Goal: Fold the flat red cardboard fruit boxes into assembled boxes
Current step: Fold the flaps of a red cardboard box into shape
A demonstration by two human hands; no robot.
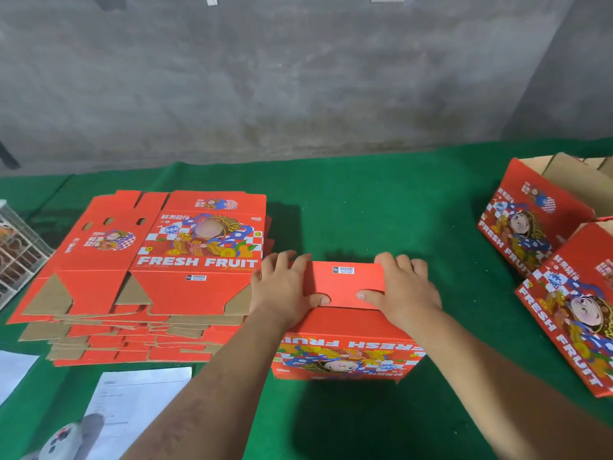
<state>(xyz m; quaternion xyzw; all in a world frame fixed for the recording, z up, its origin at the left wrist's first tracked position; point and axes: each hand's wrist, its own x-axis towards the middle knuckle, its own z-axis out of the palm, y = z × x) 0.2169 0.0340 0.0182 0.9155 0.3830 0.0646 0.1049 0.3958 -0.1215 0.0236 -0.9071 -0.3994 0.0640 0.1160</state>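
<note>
Pressure is what this step appears to call for: the red fruit box (pixel 345 330) stands upside down on the green table cover (pixel 365 207), between the stack of flat boxes (pixel 139 270) and two assembled boxes (pixel 544 227). Its bottom flap (pixel 346 283) is pressed flat by the left hand (pixel 285 287) and right hand (pixel 404 287), fingers spread and laid on the flap, thumbs pointed inward near the seam. The flap is best pushed evenly on both sides until it is seated; whether it is locked cannot be told.
</note>
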